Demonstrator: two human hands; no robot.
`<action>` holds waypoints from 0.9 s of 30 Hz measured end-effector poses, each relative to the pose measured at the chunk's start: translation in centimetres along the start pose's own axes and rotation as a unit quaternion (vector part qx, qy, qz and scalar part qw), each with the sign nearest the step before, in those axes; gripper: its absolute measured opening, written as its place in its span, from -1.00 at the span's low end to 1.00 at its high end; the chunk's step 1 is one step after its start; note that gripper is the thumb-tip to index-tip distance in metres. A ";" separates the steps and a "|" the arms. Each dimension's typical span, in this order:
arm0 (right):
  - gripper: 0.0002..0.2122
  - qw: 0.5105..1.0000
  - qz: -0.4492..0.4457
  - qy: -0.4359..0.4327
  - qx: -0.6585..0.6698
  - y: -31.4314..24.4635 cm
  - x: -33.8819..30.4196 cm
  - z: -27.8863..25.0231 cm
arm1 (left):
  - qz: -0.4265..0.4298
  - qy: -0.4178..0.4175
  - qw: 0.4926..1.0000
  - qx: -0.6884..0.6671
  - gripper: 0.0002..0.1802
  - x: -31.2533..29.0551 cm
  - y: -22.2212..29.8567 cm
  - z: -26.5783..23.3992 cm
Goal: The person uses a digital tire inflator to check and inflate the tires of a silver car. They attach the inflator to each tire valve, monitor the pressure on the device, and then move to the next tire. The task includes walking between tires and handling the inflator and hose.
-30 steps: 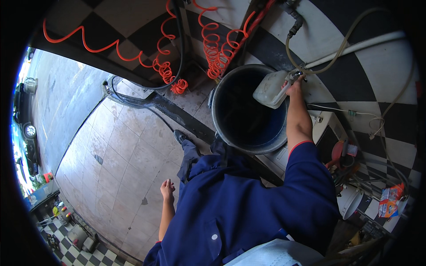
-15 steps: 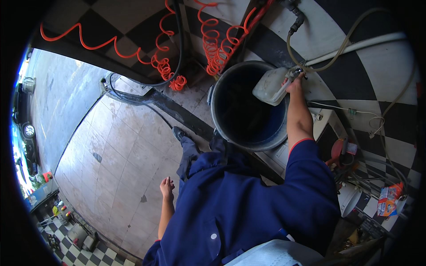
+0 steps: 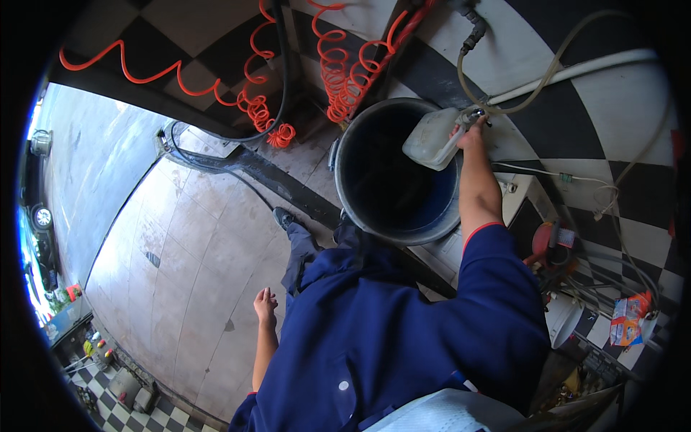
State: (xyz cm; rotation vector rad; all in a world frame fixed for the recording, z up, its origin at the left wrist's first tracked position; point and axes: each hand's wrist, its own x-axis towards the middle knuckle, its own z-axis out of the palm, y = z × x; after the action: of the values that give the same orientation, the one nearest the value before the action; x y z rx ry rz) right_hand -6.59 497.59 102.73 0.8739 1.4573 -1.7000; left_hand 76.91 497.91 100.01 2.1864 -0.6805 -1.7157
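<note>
My right hand (image 3: 471,131) is closed around the handle of a translucent white plastic jug (image 3: 430,140). The jug is tilted, with its bottom over the large black tub (image 3: 345,191) and its neck end next to a small metal tap (image 3: 477,113) by the wall. Whether water is running cannot be made out. Inside the tub it is dark, so its contents are hard to tell. My left hand (image 3: 265,305) hangs low at my side over the tiled floor, its fingers loosely bent and apart, holding nothing.
Coiled orange air hoses (image 3: 338,83) and a black hose (image 3: 286,68) hang beyond the tub. A clear hose (image 3: 551,90) and a white pipe (image 3: 576,70) run along the checkered wall. A white bucket (image 3: 563,317) and an orange packet (image 3: 629,317) are at right.
The view has shifted slightly, so most things appear a little farther left. My right hand keeps its hold on the jug by the tap; my left hand still hangs down.
</note>
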 end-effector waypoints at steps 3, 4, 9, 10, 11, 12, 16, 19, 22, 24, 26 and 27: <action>0.01 1.000 0.002 0.003 -0.002 -0.1 0.1 0.0 | 0.004 -0.010 1.000 -0.009 -0.70 0.0 0.0 0.0; -0.01 1.000 0.004 0.009 -0.002 -0.1 0.1 0.1 | 0.005 -0.013 1.000 -0.010 -0.70 0.0 0.0 -0.1; -0.02 1.000 0.005 0.014 0.000 -0.1 -0.1 0.2 | -0.002 -0.004 1.000 0.000 -0.72 0.3 -0.3 -0.2; 0.00 1.000 0.005 0.007 0.000 -0.1 -0.2 0.2 | 0.000 -0.006 1.000 -0.001 -0.72 0.4 -0.3 -0.2; 0.03 1.000 0.002 0.011 0.000 0.0 -0.3 0.2 | 0.003 -0.006 1.000 -0.001 -0.72 0.5 -0.3 -0.2; 0.05 1.000 -0.003 0.012 0.000 0.0 -0.4 0.2 | 0.002 -0.003 1.000 0.001 -0.72 0.6 -0.3 -0.1; 0.06 1.000 -0.002 0.000 -0.006 0.1 -0.7 0.2 | 0.010 -0.017 1.000 -0.015 -0.72 0.8 -0.2 0.2; 0.02 1.000 0.006 0.003 -0.006 0.0 -0.7 0.2 | 0.009 -0.012 1.000 -0.017 -0.72 0.7 -0.1 0.4; -0.03 1.000 0.012 0.006 -0.011 -0.1 -0.4 0.3 | 0.007 -0.011 1.000 -0.014 -0.71 0.5 0.0 0.5; -0.03 1.000 0.006 0.006 -0.007 -0.1 -0.3 0.2 | 0.001 -0.003 1.000 -0.010 -0.70 0.4 0.0 0.4; -0.04 1.000 0.016 -0.001 -0.006 -0.1 -0.3 0.2 | 0.005 -0.005 1.000 -0.004 -0.69 0.3 0.0 0.4; -0.04 1.000 0.018 0.007 -0.004 -0.1 -0.3 0.2 | 0.006 -0.001 1.000 0.000 -0.68 0.3 0.0 0.4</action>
State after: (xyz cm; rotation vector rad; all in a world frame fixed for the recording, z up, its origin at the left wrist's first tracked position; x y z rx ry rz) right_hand -6.56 497.47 103.08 0.9048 1.4480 -1.6627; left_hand 76.61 497.82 99.65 2.1775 -0.6934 -1.7110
